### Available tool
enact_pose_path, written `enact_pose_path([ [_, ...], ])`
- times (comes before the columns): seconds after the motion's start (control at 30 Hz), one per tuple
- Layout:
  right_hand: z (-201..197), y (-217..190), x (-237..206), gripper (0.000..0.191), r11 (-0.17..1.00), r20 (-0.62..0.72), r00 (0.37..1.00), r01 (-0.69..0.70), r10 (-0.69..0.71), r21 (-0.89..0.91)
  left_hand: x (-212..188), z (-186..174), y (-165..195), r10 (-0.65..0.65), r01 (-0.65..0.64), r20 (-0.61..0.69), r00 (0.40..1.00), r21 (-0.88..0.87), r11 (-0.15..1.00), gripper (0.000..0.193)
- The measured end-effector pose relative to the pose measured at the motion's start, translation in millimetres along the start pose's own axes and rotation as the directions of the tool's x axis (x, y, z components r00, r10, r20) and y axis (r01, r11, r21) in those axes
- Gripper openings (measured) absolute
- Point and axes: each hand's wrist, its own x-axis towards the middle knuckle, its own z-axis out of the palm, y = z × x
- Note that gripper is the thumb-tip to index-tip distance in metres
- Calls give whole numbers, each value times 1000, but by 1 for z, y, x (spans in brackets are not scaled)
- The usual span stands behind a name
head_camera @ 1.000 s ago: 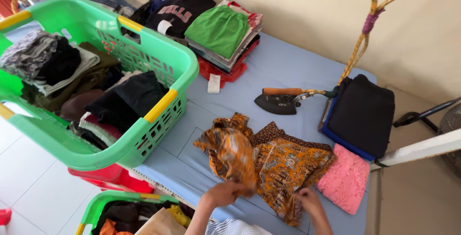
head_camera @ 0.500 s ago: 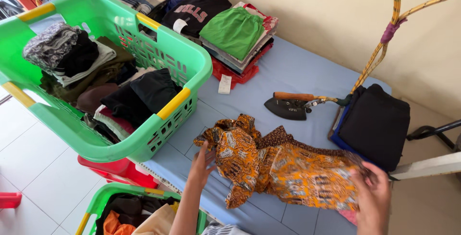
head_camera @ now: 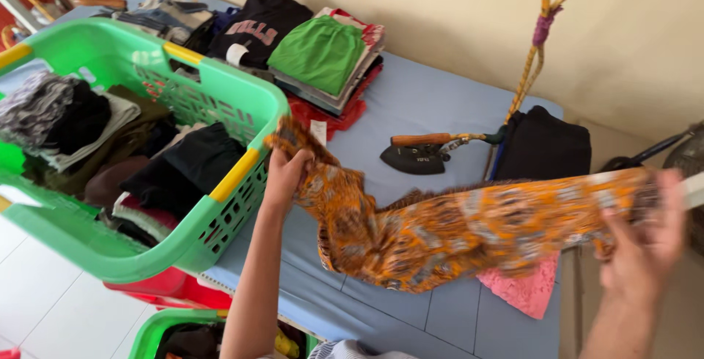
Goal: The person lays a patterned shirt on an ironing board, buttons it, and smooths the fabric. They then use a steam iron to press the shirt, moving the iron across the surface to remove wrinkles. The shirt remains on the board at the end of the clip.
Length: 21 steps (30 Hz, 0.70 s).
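An orange and brown patterned cloth (head_camera: 455, 231) hangs stretched in the air above the blue padded table (head_camera: 418, 110). My left hand (head_camera: 287, 172) grips its left end next to the green basket's corner. Near the frame's right edge my right hand (head_camera: 645, 238) holds the other end, blurred by motion. The cloth sags in the middle and a fold droops toward the table.
A large green laundry basket (head_camera: 242, 102) full of dark clothes stands at the left. Stacks of folded clothes (head_camera: 323, 58) line the back. A black iron with a wooden handle (head_camera: 422, 152), a folded black garment (head_camera: 546, 143) and a pink lace piece (head_camera: 524, 289) lie on the table.
Both hands have lifted the patterned cloth off the table and pulled it apart. The left hand rose toward the basket; the right hand moved out to the right.
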Motion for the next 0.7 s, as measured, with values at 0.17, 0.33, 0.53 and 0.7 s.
enact_pose_path([
  [0.17, 1, 0, -45, 64, 995, 120, 993, 17, -5, -98, -57, 27, -6, 544, -803, 597, 590, 360, 476, 20],
  [0.33, 32, 57, -98, 67, 909, 871, 306, 39, 384, -414, -96, 20, -77, -700, -414, 471, 537, 870, 268, 50],
  [0.53, 41, 71, -131, 71, 486, 454, 297, -40, 840, -873, -98, -37, -133, -427, -407, 443, 788, 896, 178, 53],
  [0.7, 19, 78, -117, 64, 714, 505, 593, -181, 628, -676, -133, -32, -131, -319, -232, 216, 923, 973, -14, 40],
])
